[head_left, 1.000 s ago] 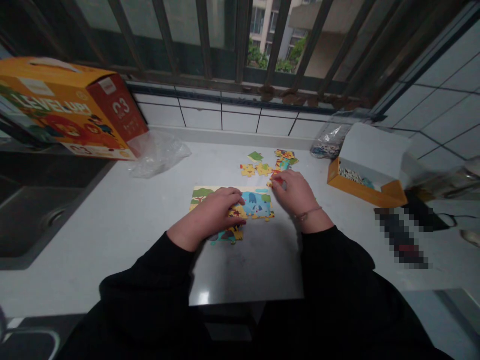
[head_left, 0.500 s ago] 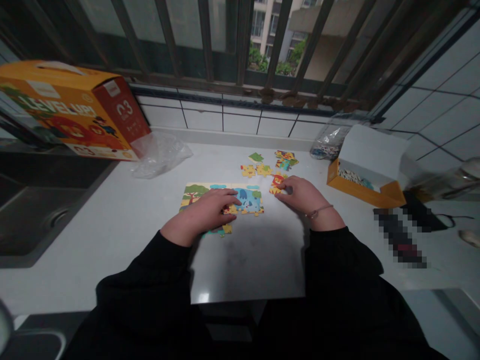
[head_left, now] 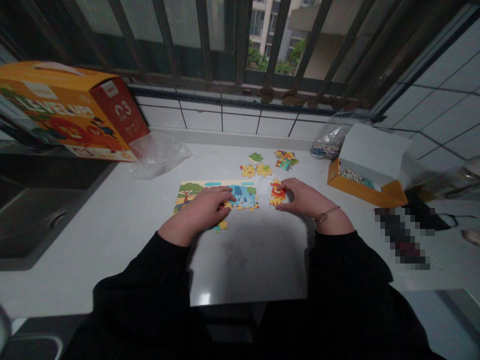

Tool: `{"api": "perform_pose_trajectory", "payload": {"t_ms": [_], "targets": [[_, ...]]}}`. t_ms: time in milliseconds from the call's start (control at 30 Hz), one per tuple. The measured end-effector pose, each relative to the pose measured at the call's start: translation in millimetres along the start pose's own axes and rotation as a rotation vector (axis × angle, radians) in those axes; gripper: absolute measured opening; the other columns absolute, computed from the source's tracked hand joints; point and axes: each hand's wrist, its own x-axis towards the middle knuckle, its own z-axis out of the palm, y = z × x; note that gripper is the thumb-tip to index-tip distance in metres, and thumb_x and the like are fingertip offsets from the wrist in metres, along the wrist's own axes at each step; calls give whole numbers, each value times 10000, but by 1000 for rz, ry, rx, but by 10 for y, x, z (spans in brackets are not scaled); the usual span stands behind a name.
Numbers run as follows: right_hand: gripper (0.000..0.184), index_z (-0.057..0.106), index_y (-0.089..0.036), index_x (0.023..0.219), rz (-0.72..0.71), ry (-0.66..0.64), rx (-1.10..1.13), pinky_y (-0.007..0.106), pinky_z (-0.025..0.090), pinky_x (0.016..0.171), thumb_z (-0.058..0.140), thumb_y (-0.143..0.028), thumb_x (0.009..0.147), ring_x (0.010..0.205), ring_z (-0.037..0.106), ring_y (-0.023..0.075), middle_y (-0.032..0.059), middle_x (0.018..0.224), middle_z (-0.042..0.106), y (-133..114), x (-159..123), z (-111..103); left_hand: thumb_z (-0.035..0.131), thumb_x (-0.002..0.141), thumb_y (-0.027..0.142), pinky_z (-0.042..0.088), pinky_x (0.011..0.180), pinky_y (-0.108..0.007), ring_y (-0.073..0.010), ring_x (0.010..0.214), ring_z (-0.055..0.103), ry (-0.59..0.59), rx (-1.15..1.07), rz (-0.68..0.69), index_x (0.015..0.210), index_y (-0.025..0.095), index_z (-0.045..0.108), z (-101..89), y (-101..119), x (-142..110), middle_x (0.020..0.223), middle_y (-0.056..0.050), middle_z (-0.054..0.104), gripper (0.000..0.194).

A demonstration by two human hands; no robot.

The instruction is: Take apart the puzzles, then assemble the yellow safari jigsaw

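A partly joined jigsaw puzzle [head_left: 242, 196] with a tree and a blue water scene lies flat on the white counter [head_left: 108, 235]. My left hand [head_left: 200, 207] rests on its lower middle, with the fingers spread over the pieces. A small yellow piece [head_left: 222, 226] pokes out below that hand. My right hand [head_left: 302, 196] lies to the right of the puzzle, its fingers pinching a red and yellow puzzle piece [head_left: 277, 194] against the counter. Several loose pieces [head_left: 255, 170] lie just beyond it.
An orange puzzle box [head_left: 71, 110] stands at the far left above a crumpled plastic bag [head_left: 161, 156]. At the right are an open orange and white box [head_left: 369, 165] and a clear bag of pieces [head_left: 330, 139]. A steel sink [head_left: 33, 220] lies left of the counter.
The puzzle has slid left, with my left hand on it. My right hand has moved right with the red and yellow piece, which now lies apart from the puzzle.
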Motion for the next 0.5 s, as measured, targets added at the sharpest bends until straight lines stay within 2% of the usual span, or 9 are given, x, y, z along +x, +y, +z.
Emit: {"api": "perform_pose_trajectory", "payload": {"t_ms": [100,200,333,500], "targets": [[499,757,-288,1119,-13,-19,2,569,612,1065,1018,-412,712,1158,739,360,109,1262,766,4,-24,-17,674,989,226,479,1284,-555,-342,1482,636,19,15,-28,1263,217,789,-34,-11,-6,1560,-151,708,297],[483,768,-276,1090,56,-12,-37,578,620,1013,1017,-427,705,1101,747,371,125,1215,773,59,-52,-31,648,971,183,486,1277,-537,-325,1442,657,32,28,-38,1178,224,791,-77,-20,-9,1476,-132,750,256],[467,771,-256,1095,137,12,-86,558,624,946,992,-452,732,1037,746,367,142,1188,775,149,-89,-50,622,965,169,497,1263,-522,-329,1415,668,26,43,-35,1124,201,782,-102,-18,-7,1456,-161,749,228],[437,763,-242,1133,132,51,-131,568,623,977,925,-503,823,1069,735,368,152,1194,767,96,-71,-37,620,964,175,492,1272,-536,-326,1420,666,19,53,-23,1134,215,766,-82,-19,-8,1461,-147,748,228]]}}
